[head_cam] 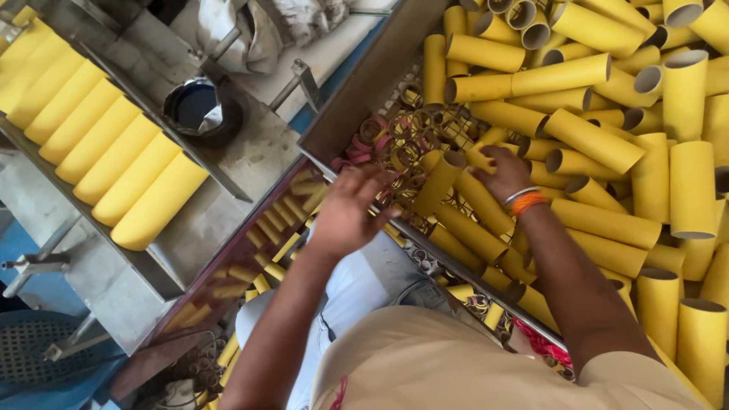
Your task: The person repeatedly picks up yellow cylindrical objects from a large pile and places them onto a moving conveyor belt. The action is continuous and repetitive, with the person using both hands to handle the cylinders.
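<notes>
A large metal bin (357, 99) holds a heap of yellow cardboard tubes (592, 137), with short pink and yellow ring offcuts (380, 140) in its near corner. My left hand (345, 212) hovers at the bin's front edge, fingers spread, nothing clearly in it. My right hand (505, 176), with orange and white bands at the wrist, reaches into the heap and touches a yellow tube (486, 201); whether it grips the tube I cannot tell.
At left, a slanted metal tray (220, 163) carries a row of long yellow tubes (99, 144). A dark round bowl (199, 106) sits on the grey bench beside it. Small yellow offcuts (258, 250) lie on the floor below. A blue crate (45, 357) is at lower left.
</notes>
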